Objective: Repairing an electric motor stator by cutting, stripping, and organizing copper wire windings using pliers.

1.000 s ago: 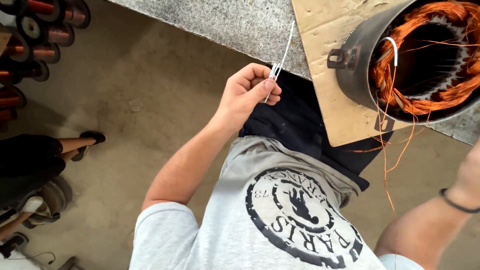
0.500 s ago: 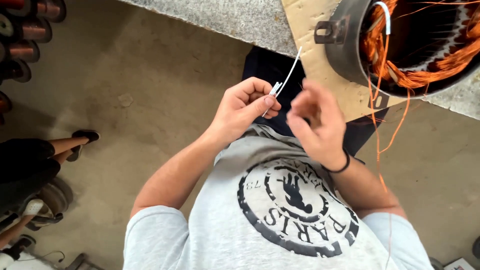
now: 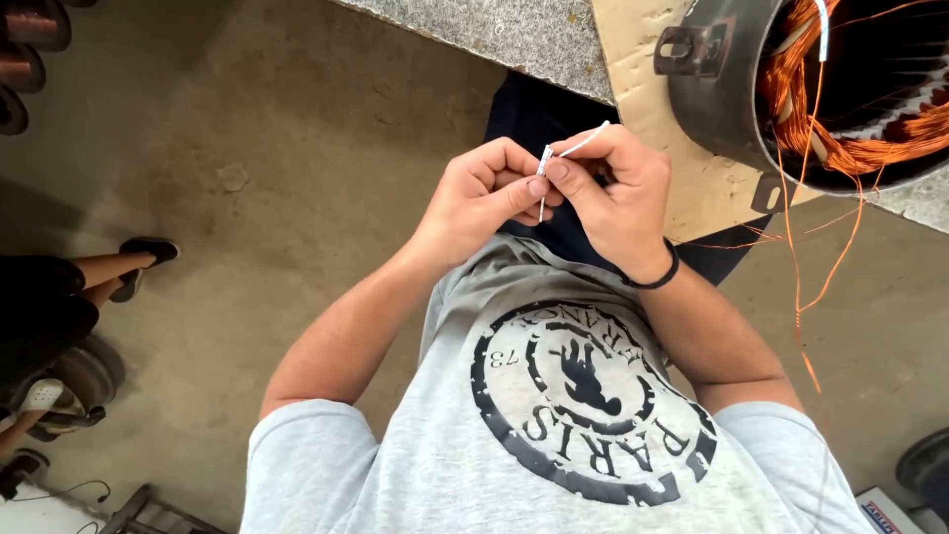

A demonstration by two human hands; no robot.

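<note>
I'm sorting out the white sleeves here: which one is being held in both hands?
The thin white sleeve pinched between the left hand and right hand, in front of the chest. The other white sleeve sits on the copper wires in the metal motor housing.

Two hands: left (image 3: pixel 484 193), right (image 3: pixel 613 193), both pinching one white sleeve (image 3: pixel 583 143). One black wristband (image 3: pixel 660 277). One stator (image 3: pixel 732 79) with copper windings (image 3: pixel 840 148). One cardboard sheet (image 3: pixel 643 89). One stone bench (image 3: pixel 494 35). Three copper spools (image 3: pixel 25 49), partly cropped.
</note>
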